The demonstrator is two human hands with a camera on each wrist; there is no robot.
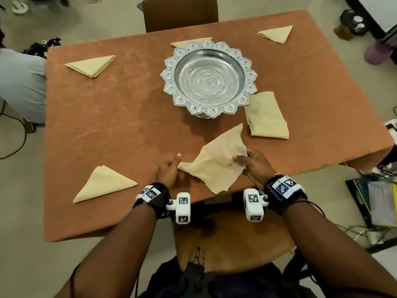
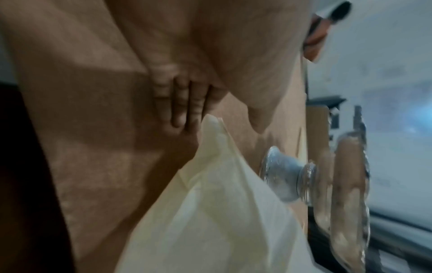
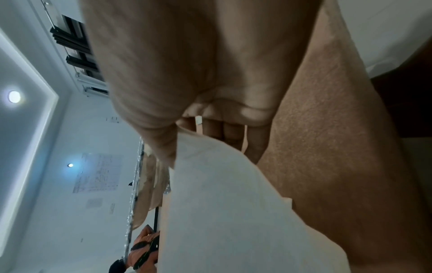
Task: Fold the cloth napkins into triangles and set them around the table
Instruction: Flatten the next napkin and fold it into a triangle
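My right fingers (image 1: 240, 158) pinch the right side of the loose napkin (image 1: 214, 162); my right hand (image 1: 255, 166) curls round it. My left hand (image 1: 168, 171) lies flat and relaxed on the tablecloth (image 1: 107, 130), fingertips at the napkin's left corner. Napkin: pale cream, creased, half-opened, near table edge before the silver bowl (image 1: 208, 79). Folded stack (image 1: 266, 116) beside the bowl. Finished triangles (image 1: 103, 183) around the table.
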